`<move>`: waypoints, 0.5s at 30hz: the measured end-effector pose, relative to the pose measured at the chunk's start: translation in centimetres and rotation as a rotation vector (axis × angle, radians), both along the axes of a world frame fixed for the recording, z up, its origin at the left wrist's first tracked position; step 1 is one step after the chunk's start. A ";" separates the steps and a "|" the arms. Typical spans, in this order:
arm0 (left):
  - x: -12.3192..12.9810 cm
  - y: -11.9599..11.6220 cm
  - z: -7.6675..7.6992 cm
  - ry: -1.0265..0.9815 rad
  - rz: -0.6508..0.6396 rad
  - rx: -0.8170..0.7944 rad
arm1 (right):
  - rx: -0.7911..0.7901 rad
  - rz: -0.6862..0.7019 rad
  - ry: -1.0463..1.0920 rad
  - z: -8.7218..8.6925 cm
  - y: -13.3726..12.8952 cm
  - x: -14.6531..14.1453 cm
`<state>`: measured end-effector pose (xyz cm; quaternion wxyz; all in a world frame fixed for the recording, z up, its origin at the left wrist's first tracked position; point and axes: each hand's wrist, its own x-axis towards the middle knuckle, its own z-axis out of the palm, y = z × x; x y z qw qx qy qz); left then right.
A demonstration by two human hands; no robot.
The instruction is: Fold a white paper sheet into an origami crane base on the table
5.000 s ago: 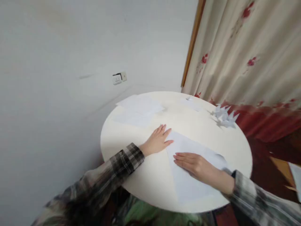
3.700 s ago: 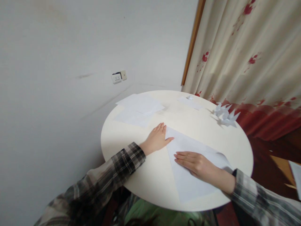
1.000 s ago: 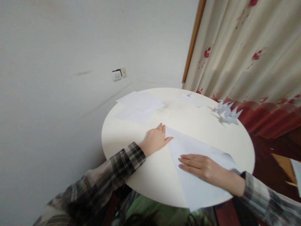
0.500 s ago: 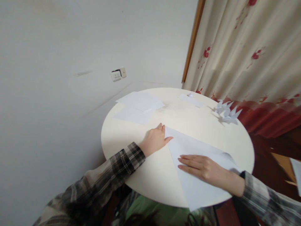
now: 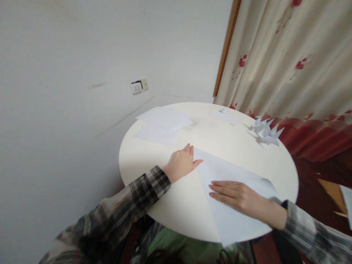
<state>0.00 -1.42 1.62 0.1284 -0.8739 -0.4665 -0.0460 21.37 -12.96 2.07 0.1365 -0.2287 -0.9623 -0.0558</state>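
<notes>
A large white sheet of paper (image 5: 233, 216) lies on the round table, its near corner poking past the front edge. Part of its far right side is curled up. My left hand (image 5: 183, 162) rests at the sheet's far left corner, thumb stretched over the paper and fingertips beside the edge. Flat on the middle of the sheet lies my right hand (image 5: 239, 196), fingers straight and pointing left. Neither hand is wrapped round anything.
The round white table (image 5: 170, 205) stands close to the wall. Loose white sheets (image 5: 167, 119) lie at its back left. Folded paper cranes (image 5: 266, 132) stand at the right edge. A paper strip (image 5: 223, 117) and a small crane (image 5: 224, 110) are at the back, near the curtain (image 5: 264, 55).
</notes>
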 end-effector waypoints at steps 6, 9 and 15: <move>0.0 0.0 -0.1 -0.007 0.000 0.001 | 0.000 -0.004 0.001 0.0 0.0 0.0; 0.0 0.0 -0.1 -0.010 -0.001 -0.002 | 0.002 -0.011 -0.005 0.1 -0.1 0.0; 0.0 -0.1 0.0 -0.006 0.001 -0.012 | 0.004 -0.004 0.001 0.1 0.0 0.0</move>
